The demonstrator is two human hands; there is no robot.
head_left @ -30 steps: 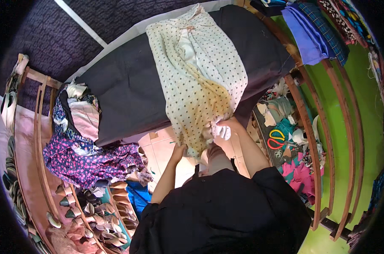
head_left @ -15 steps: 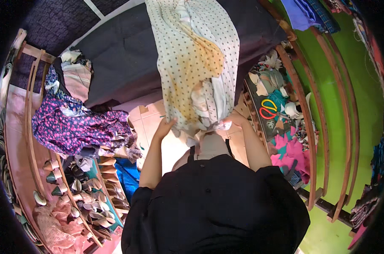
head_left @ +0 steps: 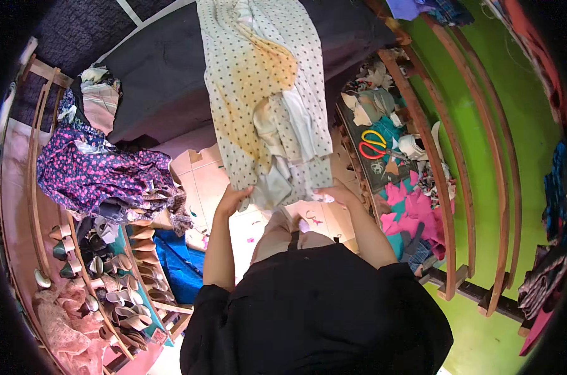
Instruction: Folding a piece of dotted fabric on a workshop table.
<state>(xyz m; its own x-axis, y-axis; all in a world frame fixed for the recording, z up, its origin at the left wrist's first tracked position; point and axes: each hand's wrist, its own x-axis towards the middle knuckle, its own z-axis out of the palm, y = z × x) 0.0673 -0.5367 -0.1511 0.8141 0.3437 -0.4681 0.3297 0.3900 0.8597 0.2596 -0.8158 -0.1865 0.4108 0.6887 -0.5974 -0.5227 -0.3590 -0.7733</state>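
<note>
A long piece of white polka-dot cloth [head_left: 233, 94] with a yellowish patch runs from the far dark surface toward me. Its near end hangs in front of my body, spread between my two hands. My left hand [head_left: 236, 197] pinches the near left corner. On the other side, my right hand [head_left: 338, 192] grips the near right corner, its fingertips partly hidden by the fabric. Folds of white and dotted cloth bunch in the middle, between the hands.
A dark cover [head_left: 165, 69] stretches across the far side. Purple floral cloth [head_left: 102, 169] lies at left, above racks of shoes [head_left: 124, 300]. On the right are scissors with red and yellow handles [head_left: 372, 145], pink scraps [head_left: 408, 212] and wooden rails [head_left: 483, 125].
The near end of the cloth is now spread wider and flatter between my hands. The surroundings have shifted slightly left in view.
</note>
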